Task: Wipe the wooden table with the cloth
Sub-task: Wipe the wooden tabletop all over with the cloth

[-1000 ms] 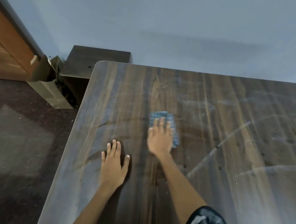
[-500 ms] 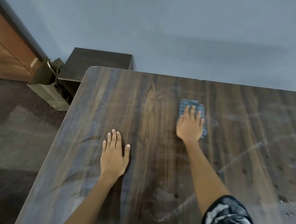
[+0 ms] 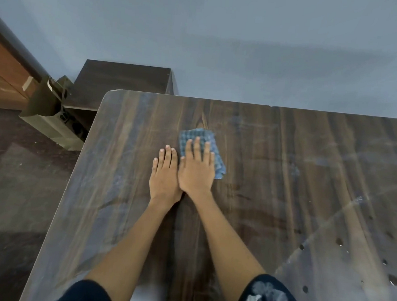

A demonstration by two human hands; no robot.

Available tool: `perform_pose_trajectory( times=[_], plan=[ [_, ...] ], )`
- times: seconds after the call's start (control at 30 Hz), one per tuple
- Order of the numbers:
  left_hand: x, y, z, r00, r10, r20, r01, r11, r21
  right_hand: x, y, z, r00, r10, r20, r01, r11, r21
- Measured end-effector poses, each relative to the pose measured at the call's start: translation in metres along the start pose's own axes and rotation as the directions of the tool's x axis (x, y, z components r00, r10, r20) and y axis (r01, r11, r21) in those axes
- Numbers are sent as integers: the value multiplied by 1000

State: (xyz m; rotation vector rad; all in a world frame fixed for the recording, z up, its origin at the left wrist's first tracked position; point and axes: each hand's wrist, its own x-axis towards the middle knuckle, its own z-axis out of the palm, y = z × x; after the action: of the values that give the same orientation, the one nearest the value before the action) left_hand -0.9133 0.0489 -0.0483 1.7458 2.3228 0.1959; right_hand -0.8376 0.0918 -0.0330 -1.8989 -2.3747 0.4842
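Observation:
The wooden table [image 3: 296, 168] has a dark, streaked top that fills the lower right of the head view. A small blue checked cloth [image 3: 195, 136] lies flat on it near the far left corner. My right hand [image 3: 196, 171] presses palm-down on the cloth and covers its near half. My left hand [image 3: 164, 174] rests flat on the bare wood, touching the right hand's thumb side, and holds nothing.
Water drops and pale smear arcs [image 3: 338, 241] mark the table's right side. Beyond the far left corner stands a dark low cabinet [image 3: 125, 80], with an open cardboard box [image 3: 48, 118] beside it on the floor. A wooden door [image 3: 4, 80] is at far left.
My right hand slid the cloth away and to the right, then back left until it touches my left hand. My left hand moved slightly farther up the table.

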Motion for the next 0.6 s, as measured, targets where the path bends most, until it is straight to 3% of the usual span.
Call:
perform_pose_trajectory(
  times=[0.13, 0.23, 0.4, 0.5, 0.6],
  plan=[
    [4, -18, -1, 998, -34, -51, 33, 999, -26, 13, -8, 1, 989, -146, 21, 146, 989, -12],
    [4, -17, 1, 996, -26, -90, 24, 1000, -19, 33, 18, -7, 986, -168, 7, 169, 984, -60],
    [4, -18, 3, 995, -22, -102, 20, 1000, -20, 67, 113, -38, 988, 119, -98, -124, 991, -46],
    [8, -18, 4, 994, -25, -107, 24, 1000, -15, 71, 158, -55, 921, 370, -123, -370, 929, 27],
    [15, -18, 4, 993, -24, -112, 21, 999, -24, 77, 150, -57, 842, 529, -106, -520, 848, 105]
  ],
)
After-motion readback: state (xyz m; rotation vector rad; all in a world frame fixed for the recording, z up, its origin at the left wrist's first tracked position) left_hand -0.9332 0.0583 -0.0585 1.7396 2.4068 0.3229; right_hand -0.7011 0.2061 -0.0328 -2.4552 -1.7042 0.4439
